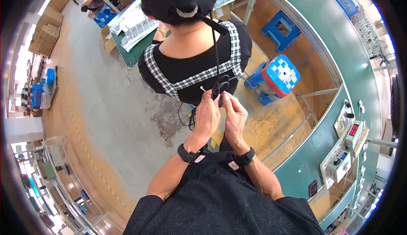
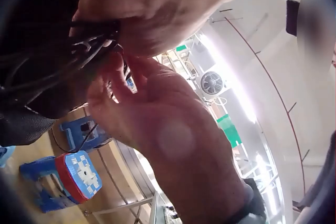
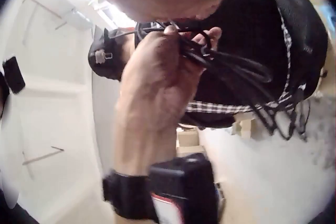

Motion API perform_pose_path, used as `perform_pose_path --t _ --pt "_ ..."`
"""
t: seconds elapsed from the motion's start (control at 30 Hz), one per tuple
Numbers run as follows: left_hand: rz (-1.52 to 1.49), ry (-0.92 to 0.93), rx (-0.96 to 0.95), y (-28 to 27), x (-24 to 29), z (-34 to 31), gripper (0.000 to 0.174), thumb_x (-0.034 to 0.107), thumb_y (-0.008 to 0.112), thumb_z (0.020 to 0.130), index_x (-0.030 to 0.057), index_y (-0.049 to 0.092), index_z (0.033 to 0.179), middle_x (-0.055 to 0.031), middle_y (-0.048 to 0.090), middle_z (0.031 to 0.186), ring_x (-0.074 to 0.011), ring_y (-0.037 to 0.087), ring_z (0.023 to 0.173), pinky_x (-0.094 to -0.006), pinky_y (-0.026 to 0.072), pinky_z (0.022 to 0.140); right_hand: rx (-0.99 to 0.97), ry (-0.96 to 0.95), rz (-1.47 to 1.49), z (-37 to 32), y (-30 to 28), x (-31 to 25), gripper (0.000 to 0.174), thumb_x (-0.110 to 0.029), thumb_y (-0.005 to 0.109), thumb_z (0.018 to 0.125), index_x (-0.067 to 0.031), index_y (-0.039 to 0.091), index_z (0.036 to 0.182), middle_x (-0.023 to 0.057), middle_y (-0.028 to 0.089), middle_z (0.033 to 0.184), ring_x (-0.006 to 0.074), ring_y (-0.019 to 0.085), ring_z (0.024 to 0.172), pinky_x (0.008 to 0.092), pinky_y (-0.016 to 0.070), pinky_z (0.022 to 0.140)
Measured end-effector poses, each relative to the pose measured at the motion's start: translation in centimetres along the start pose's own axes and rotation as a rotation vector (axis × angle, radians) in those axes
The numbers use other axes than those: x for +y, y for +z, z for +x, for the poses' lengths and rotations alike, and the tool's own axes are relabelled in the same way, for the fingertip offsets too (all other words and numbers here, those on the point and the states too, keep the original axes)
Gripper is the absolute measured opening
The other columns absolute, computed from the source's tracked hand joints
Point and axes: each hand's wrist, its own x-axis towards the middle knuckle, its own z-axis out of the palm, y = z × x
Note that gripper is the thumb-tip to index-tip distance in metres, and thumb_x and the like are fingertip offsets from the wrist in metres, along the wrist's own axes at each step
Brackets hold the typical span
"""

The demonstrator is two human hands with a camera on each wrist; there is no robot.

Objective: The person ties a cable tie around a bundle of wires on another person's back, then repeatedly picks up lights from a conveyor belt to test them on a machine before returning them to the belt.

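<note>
A black cable (image 1: 220, 83), looped into a bundle, is held up in front of my chest, behind the seated person's back. My left hand (image 1: 206, 118) grips the bundle; in the right wrist view its loops (image 3: 241, 69) hang out past the fingers. Close beside it, my right hand (image 1: 234, 118) has thumb and fingertips together on the cable, partly hidden by the left hand in the left wrist view. A small white tip (image 1: 202, 88) sticks out by the left fingertips. One strand runs upward along the person's back.
A person in a black cap (image 1: 180, 2) sits directly ahead. To the right stand a blue stool with a red-and-blue top (image 1: 280, 76) and another blue stool (image 1: 282, 30). A green workbench (image 1: 296, 180) curves around the right, carrying meters (image 1: 339, 165) and a phone (image 1: 313, 188).
</note>
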Motion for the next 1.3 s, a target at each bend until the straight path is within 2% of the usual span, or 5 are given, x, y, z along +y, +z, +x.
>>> perform_pose_path --t 0.2,0.43,0.87,1.2,1.3 --pt "0.114 0.062 -0.06 -1.1 0.1 0.3 0.025 0.005 0.058 0.095 -0.0038 0.051 0.117 -0.0289 0.065 0.099 -0.0489 0.065 0.092 -0.0529 0.0521 0.076 -0.18 -0.828 -0.618 0.8 -1.4 0.1 0.031 0.008 0.068 0.084 -0.0012 0.071 0.114 0.0156 0.07 0.109 0.0285 0.071 0.093 0.0357 0.0579 0.08" --pt "0.105 0.029 -0.265 -3.6 -1.5 1.8 0.042 -0.001 0.062 0.088 -0.011 0.049 0.127 -0.0319 0.064 0.111 -0.0463 0.063 0.106 -0.0477 0.0528 0.09 -0.682 -0.985 -0.696 4.6 -2.0 -1.9 0.046 0.005 0.07 0.074 -0.0012 0.066 0.119 0.0136 0.066 0.109 0.0302 0.068 0.092 0.0397 0.0569 0.081" --pt "-0.014 0.07 -0.25 -3.7 -2.9 1.7 0.047 -0.006 0.057 0.083 -0.012 0.052 0.13 -0.0303 0.066 0.11 -0.0456 0.065 0.103 -0.0477 0.0544 0.087 -0.572 -0.707 -0.587 4.3 1.5 -2.3 0.022 -0.002 0.072 0.085 -0.0094 0.074 0.106 0.0072 0.062 0.081 0.0246 0.065 0.069 0.0335 0.0525 0.06" --pt "-0.24 -0.017 -0.172 -2.5 -1.4 0.7 0.053 0.001 0.054 0.094 -0.0095 0.04 0.144 -0.0304 0.058 0.132 -0.0458 0.057 0.123 -0.0454 0.0474 0.104 -0.465 -0.409 -0.63 5.0 1.4 -4.1 0.012 -0.009 0.075 0.086 -0.0068 0.076 0.098 0.0089 0.06 0.073 0.0223 0.058 0.059 0.0328 0.0461 0.055" --pt "-0.467 -0.127 -0.038 -2.1 -1.1 -0.1 0.045 0.003 0.047 0.103 -0.0068 0.043 0.147 -0.0198 0.058 0.137 -0.0239 0.057 0.124 -0.0328 0.0447 0.105 -0.501 -0.344 -0.614 5.4 1.3 -4.2 0.011 -0.008 0.075 0.087 -0.0062 0.076 0.098 0.0085 0.06 0.073 0.0198 0.058 0.06 0.0311 0.0452 0.056"
